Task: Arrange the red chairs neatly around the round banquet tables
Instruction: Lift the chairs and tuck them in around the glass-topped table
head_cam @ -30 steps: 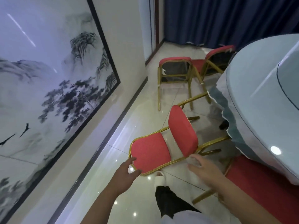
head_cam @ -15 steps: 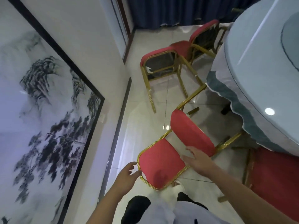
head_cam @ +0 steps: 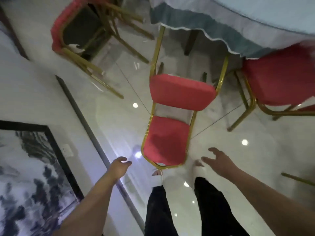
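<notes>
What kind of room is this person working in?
Probably a banquet or restaurant dining hall: a round table draped in cloth, several red padded chairs with gold frames beside it, a glossy tiled floor, and a large ink landscape painting on the wall.

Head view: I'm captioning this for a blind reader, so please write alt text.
A red chair with a gold frame stands before a round table, its back toward the person, whose open left hand and right hand reach toward it without touching. More red chairs flank it.
</notes>
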